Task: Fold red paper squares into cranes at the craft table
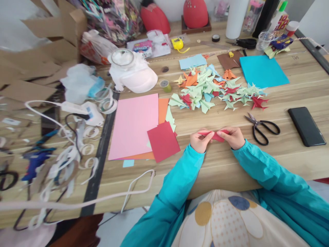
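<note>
Between my two hands is a small folded piece of red paper (218, 137), just above the near part of the wooden table. My left hand (201, 141) pinches its left side with thumb and fingers. On the other side, my right hand (233, 136) is closed on the paper too, thumb on top. Fingers cover much of the paper, so its exact fold is hidden. A square red sheet (164, 141) lies to the left, partly over a large pink sheet (136, 127). Beyond my hands spreads a heap of folded paper figures (203, 85) in green, orange, red and blue.
Black-handled scissors (262, 128) and a black phone (306, 126) lie to the right. Blue sheets (264, 71) rest farther back. A white cable (113, 196) crosses the near left edge. Tape rolls, a blue glue gun (36, 164) and cardboard (31, 89) clutter the far left.
</note>
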`<state>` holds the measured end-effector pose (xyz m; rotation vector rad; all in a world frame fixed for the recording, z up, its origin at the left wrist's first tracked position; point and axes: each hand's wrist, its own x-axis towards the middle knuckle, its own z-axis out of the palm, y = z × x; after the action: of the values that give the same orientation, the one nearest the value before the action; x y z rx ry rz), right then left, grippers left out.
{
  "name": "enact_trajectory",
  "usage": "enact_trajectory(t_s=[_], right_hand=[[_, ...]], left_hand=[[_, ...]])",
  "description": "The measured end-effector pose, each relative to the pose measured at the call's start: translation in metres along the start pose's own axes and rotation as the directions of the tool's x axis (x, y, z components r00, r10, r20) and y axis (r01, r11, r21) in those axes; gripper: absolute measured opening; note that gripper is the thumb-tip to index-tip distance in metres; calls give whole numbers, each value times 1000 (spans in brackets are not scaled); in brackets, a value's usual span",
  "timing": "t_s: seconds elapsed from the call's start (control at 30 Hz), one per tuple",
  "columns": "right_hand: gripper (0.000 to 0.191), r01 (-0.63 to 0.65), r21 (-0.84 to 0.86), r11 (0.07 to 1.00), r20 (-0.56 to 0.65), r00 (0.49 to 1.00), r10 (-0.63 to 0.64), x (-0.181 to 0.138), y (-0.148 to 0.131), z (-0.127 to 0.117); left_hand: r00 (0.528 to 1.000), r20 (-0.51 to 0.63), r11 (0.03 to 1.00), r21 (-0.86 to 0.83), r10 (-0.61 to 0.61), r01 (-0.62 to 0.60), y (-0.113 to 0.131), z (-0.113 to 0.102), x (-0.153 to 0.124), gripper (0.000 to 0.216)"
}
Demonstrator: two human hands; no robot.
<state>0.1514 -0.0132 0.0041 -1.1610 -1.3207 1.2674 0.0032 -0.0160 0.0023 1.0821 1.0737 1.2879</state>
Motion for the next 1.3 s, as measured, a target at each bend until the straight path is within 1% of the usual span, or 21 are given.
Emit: enact_trajectory(t_s=[0.1,0.27,0.4,0.53,0.8,0.9,1.1,1.17,1.3], right_hand=[[20,6,-1,1000,-7,1000,-6,0,0,0],[22,5,-5,1000,-1,1000,-5,0,1,-1],[24,11,1,1000,-11,1000,-11,0,2,-1],[21,15,12,1000,8,1000,-15,0,2,-1],[17,3,23,1000,-4,1000,-3,0,-2,0],[15,-3,43,999,6,1000,3,-1,-1,0],[18,-56,107,993,3,998,57,-3,6,-2],[16,-47,101,994,22,999,45,-3,6,-3],[13,32,25,999,60,998,-33,-3,1,-3]], left_hand=[[1000,-4,1000,10,8,-8,1,1,0,19],[1000,18,1000,-1,-24,24,2,2,-1,17],[998,42,999,35,-39,38,4,2,-2,20],[997,77,995,101,3,-10,6,1,-2,18],[990,80,982,138,119,-129,4,0,-1,9],[987,89,979,147,130,-142,5,0,-1,9],[987,102,980,141,125,-138,6,-2,-1,10],[986,115,981,139,118,-133,7,-3,-1,10],[986,132,984,127,106,-123,8,-5,0,10]])
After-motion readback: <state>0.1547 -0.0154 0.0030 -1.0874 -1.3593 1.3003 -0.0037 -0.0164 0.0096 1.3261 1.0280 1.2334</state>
